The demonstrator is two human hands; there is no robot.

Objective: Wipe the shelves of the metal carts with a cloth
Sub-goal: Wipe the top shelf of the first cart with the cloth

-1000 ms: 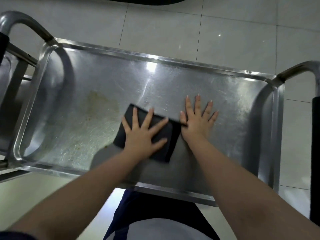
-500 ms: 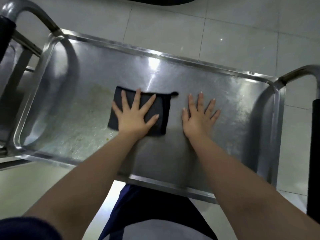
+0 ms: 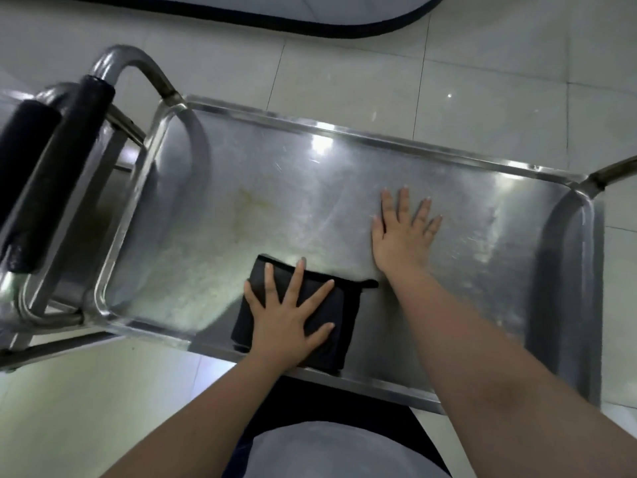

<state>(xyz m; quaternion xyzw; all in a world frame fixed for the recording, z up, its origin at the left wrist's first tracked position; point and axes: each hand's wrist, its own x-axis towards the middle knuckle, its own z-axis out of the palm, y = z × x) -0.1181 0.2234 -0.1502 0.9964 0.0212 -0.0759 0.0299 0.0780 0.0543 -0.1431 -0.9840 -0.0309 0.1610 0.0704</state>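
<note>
A folded black cloth (image 3: 339,334) lies on the top shelf (image 3: 262,174) of a stainless-steel cart, close to the shelf's near rim. My left hand (image 3: 287,317) presses flat on the cloth with fingers spread. My right hand (image 3: 401,232) rests flat on the bare metal to the right of the cloth and farther from me, fingers straight and apart. A yellowish-brown stain (image 3: 250,210) and a pale smeared patch (image 3: 186,277) mark the shelf's left half.
A black-padded push handle (image 3: 74,132) rises at the cart's left end, with a second padded handle (image 3: 20,170) just beyond it. Metal tubing (image 3: 613,169) stands at the right end. Pale floor tiles (image 3: 344,74) surround the cart; a dark-edged mat (image 3: 310,27) lies beyond.
My left hand has slid the cloth toward me, from mid-shelf to the near rim. My right hand has stayed planted. The view has shifted, showing more of the left handles.
</note>
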